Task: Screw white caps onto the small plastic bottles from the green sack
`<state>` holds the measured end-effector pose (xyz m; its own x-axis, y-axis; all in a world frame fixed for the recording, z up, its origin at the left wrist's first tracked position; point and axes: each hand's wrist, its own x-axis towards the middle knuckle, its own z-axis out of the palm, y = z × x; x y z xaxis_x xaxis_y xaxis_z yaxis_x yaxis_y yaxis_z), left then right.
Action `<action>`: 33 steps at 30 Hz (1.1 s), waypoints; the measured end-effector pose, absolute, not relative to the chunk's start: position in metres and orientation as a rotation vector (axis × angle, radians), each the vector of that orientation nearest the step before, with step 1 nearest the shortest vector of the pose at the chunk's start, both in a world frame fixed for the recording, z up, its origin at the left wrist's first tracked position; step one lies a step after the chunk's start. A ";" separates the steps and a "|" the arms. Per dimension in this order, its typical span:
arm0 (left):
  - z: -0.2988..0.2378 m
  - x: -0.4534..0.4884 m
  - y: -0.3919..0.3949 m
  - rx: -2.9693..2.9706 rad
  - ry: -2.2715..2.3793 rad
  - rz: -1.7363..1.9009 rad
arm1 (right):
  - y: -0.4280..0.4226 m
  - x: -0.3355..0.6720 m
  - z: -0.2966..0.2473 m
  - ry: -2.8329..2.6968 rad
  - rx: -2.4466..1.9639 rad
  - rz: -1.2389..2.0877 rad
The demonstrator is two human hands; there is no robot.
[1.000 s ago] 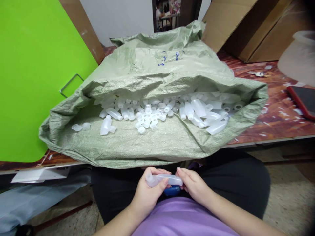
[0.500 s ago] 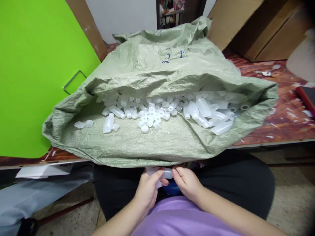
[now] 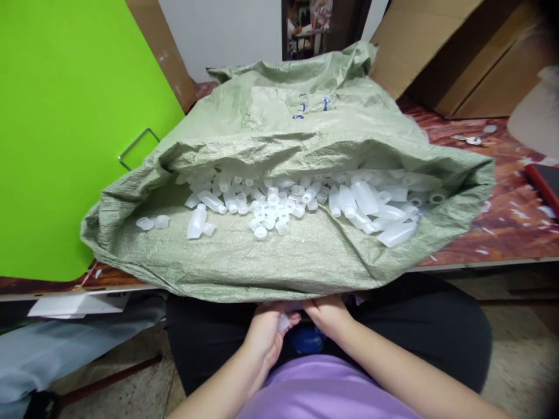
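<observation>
A large green woven sack point(image 3: 271, 267) lies on its side with its mouth facing me. Inside are many translucent white plastic tubes point(image 3: 364, 196) and a cluster of small white caps point(image 3: 273, 212). Below the sack's front edge, over my lap, my left hand point(image 3: 265, 336) is closed around a translucent plastic tube point(image 3: 283, 322). My right hand point(image 3: 328, 314) is closed beside it, fingers at the end of another pale plastic tube point(image 3: 294, 305) that spans both hands. The sack's edge partly covers the fingertips of both.
A bright green panel point(image 3: 65, 139) with a metal handle point(image 3: 138, 145) stands at the left. At the right, the wood-patterned table point(image 3: 463, 233) carries keys point(image 3: 471, 139), white scraps and a red-edged object point(image 3: 544, 183). An open cardboard box point(image 3: 476, 87) sits behind. Someone's leg point(image 3: 87, 343) shows at lower left.
Both hands have moved slightly forward, further beneath the sack's edge, so the tube between them is now mostly hidden. The view has shifted a little; the sack's contents look the same.
</observation>
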<state>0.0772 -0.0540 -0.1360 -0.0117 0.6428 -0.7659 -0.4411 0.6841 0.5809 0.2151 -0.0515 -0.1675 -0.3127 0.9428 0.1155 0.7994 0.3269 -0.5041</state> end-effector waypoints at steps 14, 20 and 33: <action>-0.106 0.062 -0.054 1.250 1.187 0.230 | -0.008 0.233 -0.022 -2.191 -1.619 0.489; -0.096 0.049 -0.059 1.500 1.131 0.153 | 0.042 0.185 -0.035 -2.221 -1.806 0.200; -0.077 0.053 -0.051 1.256 0.862 0.320 | -0.052 0.242 -0.050 -2.173 -0.960 0.863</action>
